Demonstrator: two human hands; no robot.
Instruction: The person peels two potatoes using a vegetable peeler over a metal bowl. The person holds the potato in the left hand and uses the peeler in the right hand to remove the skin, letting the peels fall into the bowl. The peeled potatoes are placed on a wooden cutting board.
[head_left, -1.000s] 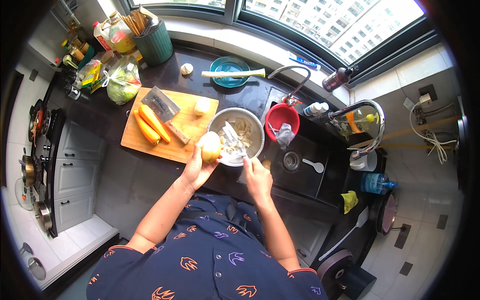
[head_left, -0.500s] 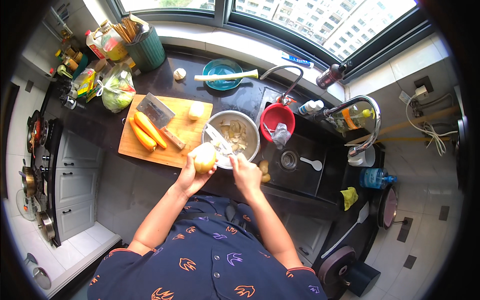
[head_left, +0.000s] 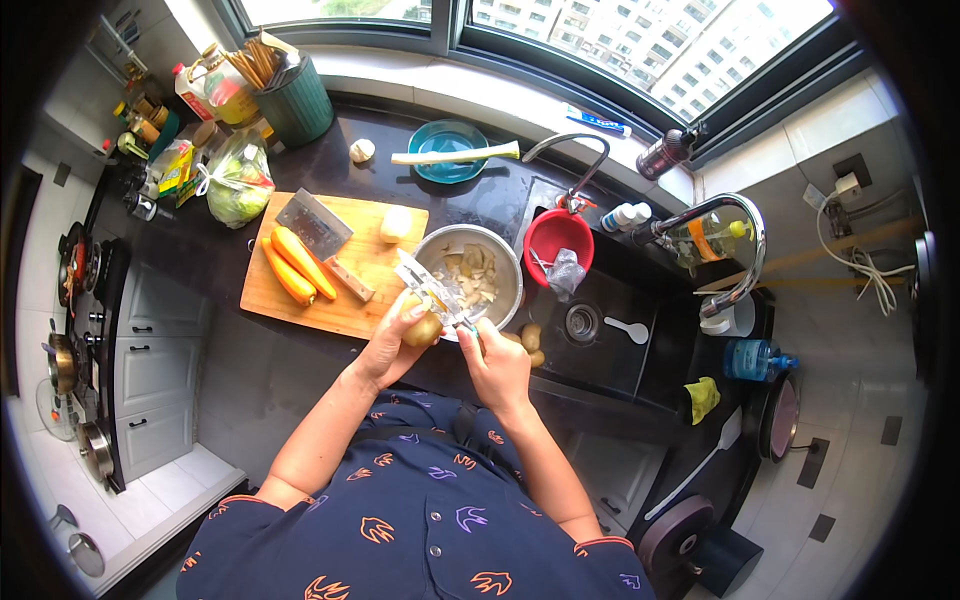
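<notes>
My left hand (head_left: 384, 347) is closed round a potato (head_left: 422, 332) at the counter's near edge. In my right hand (head_left: 498, 368) is the handle of a pale peeler (head_left: 424, 283), whose long head lies against the potato's upper side. Just beyond both hands stands a metal bowl (head_left: 517, 262) with peelings (head_left: 470, 270) in it. On the wooden cutting board (head_left: 345, 313) to the left lie peeled carrots (head_left: 288, 270), a cleaver (head_left: 315, 225) and a pale peeled piece (head_left: 396, 224). Several unpeeled potatoes (head_left: 531, 338) rest right of the bowl.
Behind the board are a bagged green vegetable (head_left: 240, 190), a garlic bulb (head_left: 361, 151) and a teal plate (head_left: 433, 138) with a long pale stalk (head_left: 480, 154) across it. On the right, a red basin (head_left: 537, 235) and white spoon (head_left: 627, 329) are at the dark sink (head_left: 600, 372), below curved taps (head_left: 755, 235).
The peeler has come from over the bowl onto the potato, moving left. The potato has turned in my left hand, and its browner side shows now.
</notes>
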